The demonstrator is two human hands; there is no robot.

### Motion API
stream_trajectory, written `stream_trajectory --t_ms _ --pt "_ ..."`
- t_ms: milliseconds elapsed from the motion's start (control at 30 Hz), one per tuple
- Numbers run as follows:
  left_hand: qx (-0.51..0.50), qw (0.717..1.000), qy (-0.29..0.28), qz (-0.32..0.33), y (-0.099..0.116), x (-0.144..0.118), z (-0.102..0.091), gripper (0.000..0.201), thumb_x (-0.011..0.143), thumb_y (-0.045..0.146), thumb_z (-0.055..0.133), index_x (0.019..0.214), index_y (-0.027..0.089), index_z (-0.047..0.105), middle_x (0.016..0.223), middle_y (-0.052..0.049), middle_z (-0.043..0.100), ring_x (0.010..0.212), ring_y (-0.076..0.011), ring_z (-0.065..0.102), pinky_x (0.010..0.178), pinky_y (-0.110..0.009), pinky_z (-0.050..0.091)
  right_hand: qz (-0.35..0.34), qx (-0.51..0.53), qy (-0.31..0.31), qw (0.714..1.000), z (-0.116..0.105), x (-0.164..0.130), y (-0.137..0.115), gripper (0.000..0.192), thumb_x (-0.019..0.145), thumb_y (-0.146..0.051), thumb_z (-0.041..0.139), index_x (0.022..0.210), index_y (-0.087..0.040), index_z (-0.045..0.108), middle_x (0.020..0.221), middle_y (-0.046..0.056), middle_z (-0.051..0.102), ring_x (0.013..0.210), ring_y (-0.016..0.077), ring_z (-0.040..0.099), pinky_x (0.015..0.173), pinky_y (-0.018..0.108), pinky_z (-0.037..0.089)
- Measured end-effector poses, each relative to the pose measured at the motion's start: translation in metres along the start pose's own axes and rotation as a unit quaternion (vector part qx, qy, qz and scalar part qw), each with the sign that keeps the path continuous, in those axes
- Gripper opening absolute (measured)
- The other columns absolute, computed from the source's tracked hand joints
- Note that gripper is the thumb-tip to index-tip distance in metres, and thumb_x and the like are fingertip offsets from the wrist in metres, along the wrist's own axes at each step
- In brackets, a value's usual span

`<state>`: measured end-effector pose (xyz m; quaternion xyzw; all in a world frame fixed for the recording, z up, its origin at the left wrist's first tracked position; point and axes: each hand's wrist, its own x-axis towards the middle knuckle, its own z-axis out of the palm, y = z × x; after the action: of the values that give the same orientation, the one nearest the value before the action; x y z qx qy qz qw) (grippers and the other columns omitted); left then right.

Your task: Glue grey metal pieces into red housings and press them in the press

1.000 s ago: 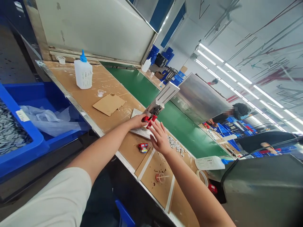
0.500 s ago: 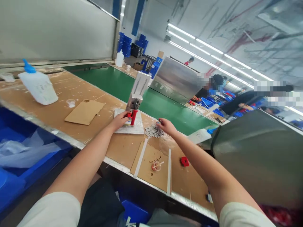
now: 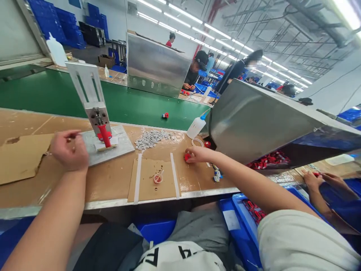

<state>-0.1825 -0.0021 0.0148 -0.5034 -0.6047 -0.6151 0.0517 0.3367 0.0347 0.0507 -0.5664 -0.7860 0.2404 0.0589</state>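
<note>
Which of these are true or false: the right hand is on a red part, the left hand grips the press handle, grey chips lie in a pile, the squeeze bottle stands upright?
1. The right hand touches a small red part. True.
2. The left hand grips the red press handle. False: it is beside the handle, apart from it.
3. Small grey chips lie piled on the workbench. True.
4. The squeeze bottle stands upright. False: it is tilted.

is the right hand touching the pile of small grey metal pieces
No, the right hand rests on a small red plastic part on the brown workbench, apart from the pile of small grey metal pieces.
</note>
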Motion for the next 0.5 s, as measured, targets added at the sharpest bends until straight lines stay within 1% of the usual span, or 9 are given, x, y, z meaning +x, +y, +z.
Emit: stream_trajectory --t_ms 33,100,167,200,267,333,367,400,500 --pt "0.021 0.998 0.030 0.043 0.010 -0.005 -0.004 0.021 0.086 0.033 0.058 0.098 0.021 0.070 0.096 -0.008 0.073 0.097 -0.0313 0.070 0.096 -0.049 0.054 -0.020 -0.032 -0.018 0.999 0.009 -0.009 0.001 0.034 0.066 -0.024 0.094 0.096 -0.019 0.078 0.087 0.005 0.075 0.075 0.0196 0.065 0.075 0.031 0.049" --pt "0.016 0.993 0.006 0.116 0.037 -0.018 -0.002 0.016 0.084 0.031 0.060 0.086 0.019 0.070 0.080 -0.006 0.069 0.079 -0.0269 0.068 0.081 -0.043 0.054 -0.065 -0.025 -0.010 0.998 0.026 -0.016 -0.004 0.026 0.079 -0.025 0.085 0.102 -0.019 0.075 0.098 0.007 0.075 0.083 0.0208 0.067 0.077 0.031 0.051" --pt "-0.035 0.975 -0.152 0.155 0.072 -0.033 0.013 0.019 0.086 0.034 0.060 0.088 0.019 0.071 0.080 -0.005 0.072 0.071 -0.0210 0.065 0.074 -0.037 0.052 -0.117 0.068 0.046 0.990 0.042 -0.009 -0.018 0.025 0.087 -0.030 0.077 0.109 -0.019 0.071 0.105 0.008 0.074 0.088 0.0204 0.069 0.081 0.032 0.054" --pt "-0.056 0.957 -0.248 0.142 0.090 -0.041 0.025 0.024 0.090 0.038 0.059 0.095 0.019 0.072 0.083 -0.005 0.073 0.071 -0.0199 0.066 0.073 -0.034 0.052 -0.148 0.121 0.085 0.978 0.050 -0.003 -0.028 0.025 0.090 -0.033 0.075 0.111 -0.020 0.070 0.107 0.007 0.074 0.092 0.0206 0.070 0.084 0.033 0.056" --pt "-0.104 0.892 -0.435 0.068 0.119 -0.056 0.054 0.039 0.096 0.047 0.054 0.120 0.022 0.070 0.105 -0.007 0.076 0.081 -0.0204 0.069 0.076 -0.034 0.054 -0.224 0.196 0.164 0.940 0.066 0.012 -0.051 0.025 0.093 -0.036 0.073 0.113 -0.022 0.069 0.112 0.008 0.074 0.102 0.0222 0.070 0.095 0.037 0.056" --pt "-0.188 0.807 -0.560 0.008 0.133 -0.067 0.082 0.057 0.093 0.054 0.060 0.141 0.022 0.059 0.125 -0.011 0.073 0.089 -0.0229 0.072 0.081 -0.036 0.057 -0.297 0.216 0.229 0.901 0.082 0.025 -0.074 0.023 0.095 -0.035 0.072 0.115 -0.024 0.068 0.117 0.008 0.074 0.114 0.0244 0.068 0.104 0.042 0.053" --pt "-0.218 0.781 -0.586 -0.006 0.134 -0.072 0.094 0.063 0.091 0.053 0.064 0.145 0.022 0.055 0.130 -0.012 0.071 0.098 -0.0251 0.072 0.086 -0.037 0.057 -0.322 0.214 0.251 0.887 0.089 0.029 -0.084 0.023 0.095 -0.033 0.071 0.116 -0.025 0.068 0.119 0.009 0.074 0.118 0.0252 0.066 0.107 0.043 0.051" --pt "-0.238 0.776 -0.583 -0.022 0.133 -0.077 0.104 0.064 0.091 0.052 0.065 0.146 0.021 0.054 0.132 -0.013 0.069 0.105 -0.0267 0.070 0.092 -0.038 0.056 -0.338 0.212 0.267 0.877 0.096 0.032 -0.092 0.024 0.096 -0.031 0.070 0.119 -0.025 0.067 0.121 0.009 0.073 0.121 0.0257 0.065 0.109 0.045 0.050" --pt "-0.241 0.823 -0.509 -0.072 0.118 -0.089 0.117 0.055 0.089 0.045 0.068 0.137 0.020 0.060 0.125 -0.011 0.070 0.112 -0.0277 0.066 0.102 -0.040 0.051 -0.333 0.212 0.301 0.868 0.112 0.029 -0.102 0.036 0.096 -0.032 0.068 0.131 -0.025 0.061 0.135 0.013 0.066 0.131 0.0273 0.058 0.114 0.047 0.045"
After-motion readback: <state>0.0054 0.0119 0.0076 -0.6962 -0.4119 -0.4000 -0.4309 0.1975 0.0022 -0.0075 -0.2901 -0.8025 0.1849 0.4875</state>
